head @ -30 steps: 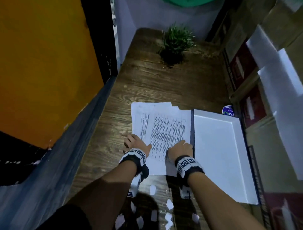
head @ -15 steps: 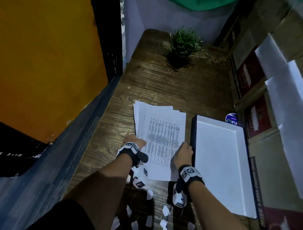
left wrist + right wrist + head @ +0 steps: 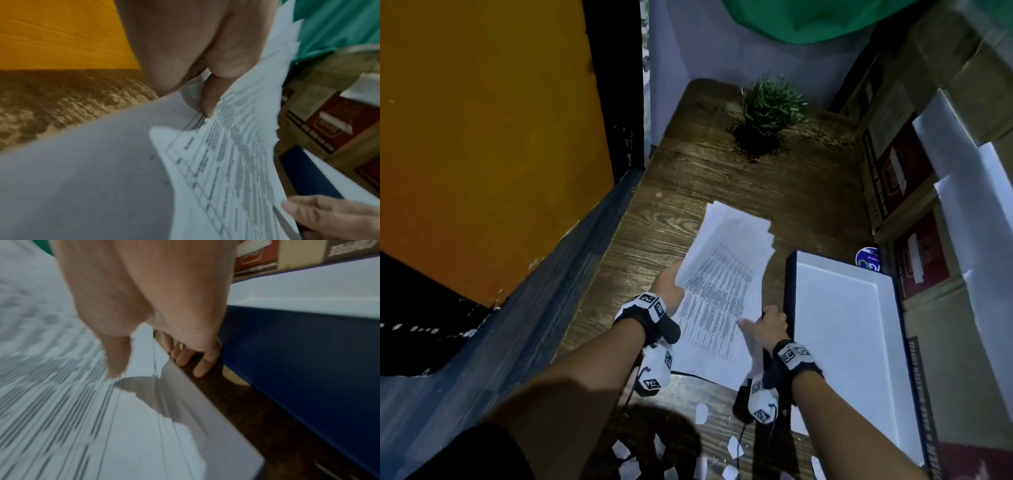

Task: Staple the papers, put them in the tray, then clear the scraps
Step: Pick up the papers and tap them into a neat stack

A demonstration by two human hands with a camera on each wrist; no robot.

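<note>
A stack of printed papers (image 3: 722,284) hangs tilted above the wooden table (image 3: 722,178). My left hand (image 3: 671,281) pinches its left edge, and my right hand (image 3: 765,322) pinches its right edge. In the left wrist view the thumb (image 3: 207,100) lies on the top sheet of the papers (image 3: 226,162). In the right wrist view the thumb (image 3: 117,356) presses on top and the fingers (image 3: 197,363) curl under the papers (image 3: 82,410). The tray (image 3: 789,294), white inside with dark blue walls, stands just right of my right hand. White paper scraps (image 3: 702,413) lie on the table near my forearms.
A small green plant (image 3: 767,113) stands at the table's far end. A round blue object (image 3: 868,261) sits behind the tray. Cardboard boxes (image 3: 900,178) line the right side. An orange panel (image 3: 482,137) rises on the left beyond the table edge.
The papers lay flat on the table under both hands. Both hands now pinch the stack's side edges and have lifted it, tilted, off the table.
</note>
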